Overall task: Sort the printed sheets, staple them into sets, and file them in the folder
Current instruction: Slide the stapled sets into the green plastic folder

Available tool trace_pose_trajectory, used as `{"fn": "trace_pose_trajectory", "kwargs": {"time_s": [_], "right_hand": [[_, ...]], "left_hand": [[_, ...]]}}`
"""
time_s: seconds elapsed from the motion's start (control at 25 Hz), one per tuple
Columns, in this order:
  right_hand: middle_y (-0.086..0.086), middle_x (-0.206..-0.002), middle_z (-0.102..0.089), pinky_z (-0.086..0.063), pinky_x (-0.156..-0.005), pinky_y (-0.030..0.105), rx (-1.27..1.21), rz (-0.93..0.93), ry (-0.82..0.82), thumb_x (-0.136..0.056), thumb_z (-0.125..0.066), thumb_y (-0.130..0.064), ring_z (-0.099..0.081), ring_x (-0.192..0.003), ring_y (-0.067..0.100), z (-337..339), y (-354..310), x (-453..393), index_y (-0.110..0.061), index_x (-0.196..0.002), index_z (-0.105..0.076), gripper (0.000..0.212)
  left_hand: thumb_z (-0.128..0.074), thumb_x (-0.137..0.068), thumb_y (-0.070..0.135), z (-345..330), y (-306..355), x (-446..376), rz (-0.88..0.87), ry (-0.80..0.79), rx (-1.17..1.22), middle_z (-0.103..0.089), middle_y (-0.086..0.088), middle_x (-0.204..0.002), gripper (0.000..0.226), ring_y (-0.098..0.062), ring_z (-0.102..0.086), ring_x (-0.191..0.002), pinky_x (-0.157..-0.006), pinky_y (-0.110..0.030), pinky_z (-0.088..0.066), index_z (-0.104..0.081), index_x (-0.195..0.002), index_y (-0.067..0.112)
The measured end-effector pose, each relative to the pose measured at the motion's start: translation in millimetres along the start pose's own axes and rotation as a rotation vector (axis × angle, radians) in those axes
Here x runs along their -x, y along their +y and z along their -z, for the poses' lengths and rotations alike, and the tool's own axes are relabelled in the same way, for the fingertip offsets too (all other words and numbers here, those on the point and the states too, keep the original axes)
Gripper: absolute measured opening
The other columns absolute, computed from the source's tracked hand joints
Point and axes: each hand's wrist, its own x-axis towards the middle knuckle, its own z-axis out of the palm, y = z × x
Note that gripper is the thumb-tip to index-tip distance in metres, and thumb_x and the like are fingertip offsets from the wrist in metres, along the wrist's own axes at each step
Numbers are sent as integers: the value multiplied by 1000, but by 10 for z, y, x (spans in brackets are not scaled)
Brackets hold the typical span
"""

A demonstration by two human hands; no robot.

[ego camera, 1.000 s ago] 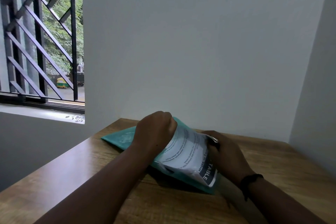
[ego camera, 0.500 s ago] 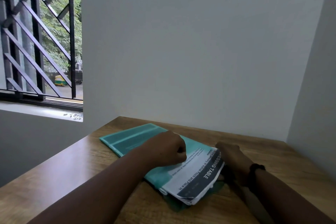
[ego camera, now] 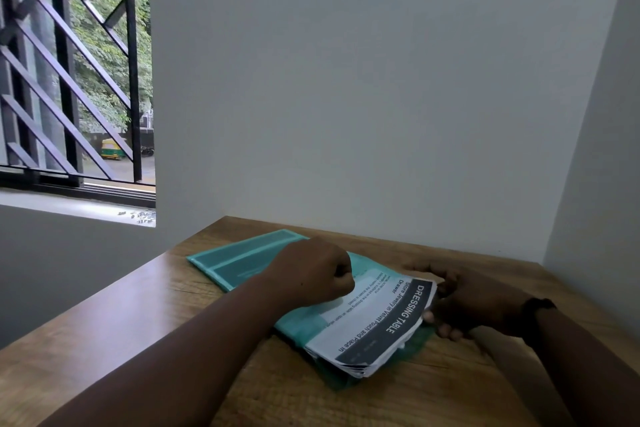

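The left hand (ego camera: pixel 313 276) is curled into a loose fist and rests on the teal folder (ego camera: pixel 242 262), knuckles down near the top edge of the printed sheets (ego camera: pixel 377 319); whether its fingers pinch the folder's cover or only press on it cannot be told from this view. The right hand (ego camera: pixel 467 305) sits at the right edge of the stack, fingers bent around that edge with the fingertips (ego camera: pixel 446 333) showing just below the paper, so it seems to hold the sheets from the side.

The stack lies half inside the folder, near the middle of the wooden table (ego camera: pixel 138 322), with its near right corner sticking out past the cover. By the look of it the filing step is under way: the sheets are gathered in one pile and partly slid in, but not yet seated, and the folder is not closed. No stapler is in view, and whether the sets are stapled cannot be seen.

The folder is thin, translucent teal plastic, flat and rectangular, with paler bands on its far left part. The sheets are white paper with a dark header band reading "DRESSING TABLE"; their near edges fan slightly and look a little ragged. The table has a warm, matte wood grain. A dark band (ego camera: pixel 536 305) circles the right wrist.
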Motion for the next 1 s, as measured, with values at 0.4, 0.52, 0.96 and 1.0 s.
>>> {"fn": "trace_pose_trajectory", "kwargs": {"time_s": [0.4, 0.52, 0.96, 1.0], "right_hand": [[9, -90, -75, -47, -41, 26, -63, 56, 147, -80, -75, -7, -60, -46, 18, -230, -78, -81, -21, -141, -33, 76], [17, -91, -74, -48, -41, 28, -168, -34, 108, -85, -68, -5, -57, -45, 23, -168, -122, -20, -24, -151, -9, 91], [19, -81, -69, -51, -50, 26, -132, -96, 58, -89, -52, 9, -61, -54, 19, -413, -297, -74, -1, -89, -49, 10], [19, -80, -69, -51, -50, 29, -196, -105, 92, -86, -51, 11, -63, -53, 20, -438, -276, -126, 5, -99, -49, 15]], "left_hand": [[-50, -81, 36, -4, 20, 14, -40, 35, 2, -74, 8, -87, 28, -9, -66, -76, -73, -31, -55, -74, -88, 22], [-55, -85, 32, 2, 46, 11, -55, 37, -16, -74, 7, -90, 22, -10, -66, -79, -75, -32, -55, -74, -90, 22], [-54, -85, 32, -41, 100, 16, -75, 48, 7, -74, 7, -88, 23, -10, -66, -76, -71, -32, -55, -74, -89, 23], [-52, -85, 33, -64, 124, 22, -84, 51, 8, -74, 7, -89, 25, -10, -66, -76, -71, -32, -55, -74, -89, 23]]}}
